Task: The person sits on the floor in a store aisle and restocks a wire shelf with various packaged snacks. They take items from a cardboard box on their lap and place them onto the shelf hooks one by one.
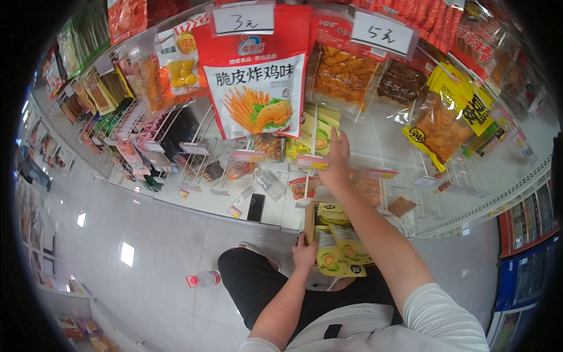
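Note:
My left hand [305,254] grips the near left side of an opened cardboard box [309,223] at my lap. Several pale yellow-green snack pouches [338,244] printed with citrus fruit fill the box and overhang its near edge. Up at the display rack, my right hand [337,162] has its fingers at the right edge of a matching pouch [322,134], which is at a metal hook with a price tag [312,161]. My right forearm hides part of the lower rack.
A large red-and-white snack bag [259,83] hangs left of my right hand. On the bottom shelf [281,215] lie a black smartphone [256,207] and a clear plastic bottle [269,184]. A bottle with a red handle [203,279] lies on the tiled floor. Drinks coolers [525,273] stand at right.

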Available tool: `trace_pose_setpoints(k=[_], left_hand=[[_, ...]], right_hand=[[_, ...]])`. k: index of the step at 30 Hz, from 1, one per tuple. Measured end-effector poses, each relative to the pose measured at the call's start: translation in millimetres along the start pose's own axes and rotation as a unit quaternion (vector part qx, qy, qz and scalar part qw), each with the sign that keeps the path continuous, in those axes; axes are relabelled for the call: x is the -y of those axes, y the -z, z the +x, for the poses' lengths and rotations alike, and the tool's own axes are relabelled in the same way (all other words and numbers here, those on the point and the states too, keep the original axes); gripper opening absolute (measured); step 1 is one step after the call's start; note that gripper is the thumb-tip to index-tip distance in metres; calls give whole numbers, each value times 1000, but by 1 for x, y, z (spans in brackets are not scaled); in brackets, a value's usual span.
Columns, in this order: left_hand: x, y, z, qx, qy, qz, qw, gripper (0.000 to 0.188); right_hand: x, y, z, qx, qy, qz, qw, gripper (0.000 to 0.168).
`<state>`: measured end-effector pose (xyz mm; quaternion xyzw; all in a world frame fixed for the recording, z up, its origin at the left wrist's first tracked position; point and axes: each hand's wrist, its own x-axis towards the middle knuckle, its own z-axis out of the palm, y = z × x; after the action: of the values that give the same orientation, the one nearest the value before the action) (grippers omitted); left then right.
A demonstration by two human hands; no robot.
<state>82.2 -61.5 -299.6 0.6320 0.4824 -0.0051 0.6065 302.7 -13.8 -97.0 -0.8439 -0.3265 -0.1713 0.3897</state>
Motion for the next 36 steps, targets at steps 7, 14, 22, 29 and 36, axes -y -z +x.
trace_pose_setpoints(k=[7, 14, 22, 29, 36], left_hand=[[-3, 0, -3, -6, 8, 32, 999, 84], [-5, -3, -1, -5, 13, 30, 999, 83], [2, -4, 3, -12, -10, 26, 1000, 81], [17, -9, 15, 3, -21, -18, 1000, 80], [4, -5, 4, -2, -7, -14, 1000, 82]], right_hand=[[-42, 57, -98, 123, 112, -49, 985, 47], [-109, 111, -132, 215, 60, -157, 962, 32], [-84, 129, -134, 239, 105, -52, 964, 8], [6, 166, -90, 123, 157, 8, 980, 7], [49, 165, -77, 81, 125, 122, 981, 12]])
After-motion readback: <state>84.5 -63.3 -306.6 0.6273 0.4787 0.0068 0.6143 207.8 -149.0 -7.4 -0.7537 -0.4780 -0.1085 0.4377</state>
